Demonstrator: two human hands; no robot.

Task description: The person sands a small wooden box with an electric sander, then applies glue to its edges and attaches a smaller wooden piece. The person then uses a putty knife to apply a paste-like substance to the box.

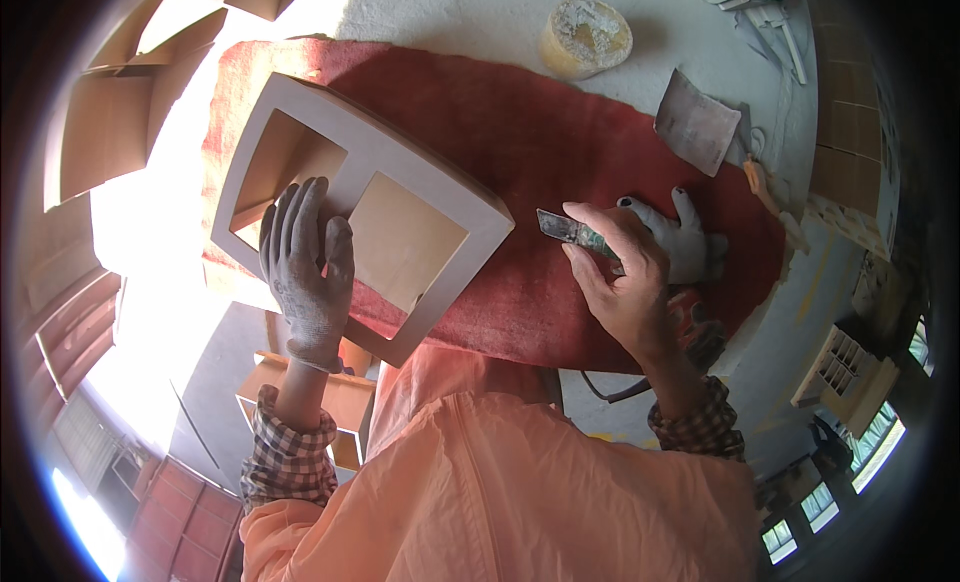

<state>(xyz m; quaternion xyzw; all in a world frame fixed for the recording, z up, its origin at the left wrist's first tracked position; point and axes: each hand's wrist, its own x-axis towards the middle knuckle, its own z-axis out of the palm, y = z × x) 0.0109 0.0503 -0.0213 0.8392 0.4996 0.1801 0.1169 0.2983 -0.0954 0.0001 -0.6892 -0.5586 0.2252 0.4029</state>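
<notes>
My left hand (308,272), in a grey work glove, lies with its fingers stretched out against the front frame of a box (405,147). The box has a pale grey front with two openings and bare wood-coloured inside walls, and it sits at an angle on a red cloth (480,112). My bare right hand (630,277) pinches a small flat scraper (577,230) with a dark metal blade, pointing left toward the box but apart from it. Part of the scraper is hidden by my fingers. A loose grey glove (682,237) lies on the cloth just behind my right hand.
A tub of white paste (588,37) stands beyond the cloth. A worn grey sheet (697,122) and an orange-handled tool (762,190) lie at the far right. Beside my right wrist is a red and black power tool (697,327). Wooden panels (110,132) stand left.
</notes>
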